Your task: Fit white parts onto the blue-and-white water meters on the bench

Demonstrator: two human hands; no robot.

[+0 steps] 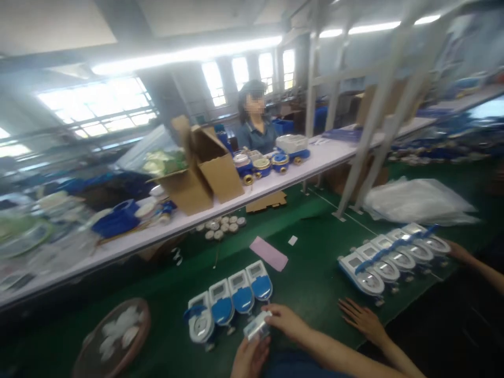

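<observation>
My left hand (252, 354) and my right hand (285, 321) close round a small whitish, shiny pack (256, 326) in front of me; blur hides just what it is. The left grips it from below, the right with fingertips at its right side. Just beyond stands a row of water meters with white housings and blue lids. The leftmost meter (200, 323) has its lid raised, showing a round dial. Beside it, a meter (222, 304), another meter (241, 294) and the far-right meter (260, 281) have their lids down.
A co-worker's hands (362, 317) are at a second row of meters (394, 260) with raised lids, at right. A bowl (136, 341) of white parts sits at left. A pink sheet (270, 253) and round parts (224, 227) lie beyond. Another person (258, 134) is behind the shelf (268, 184).
</observation>
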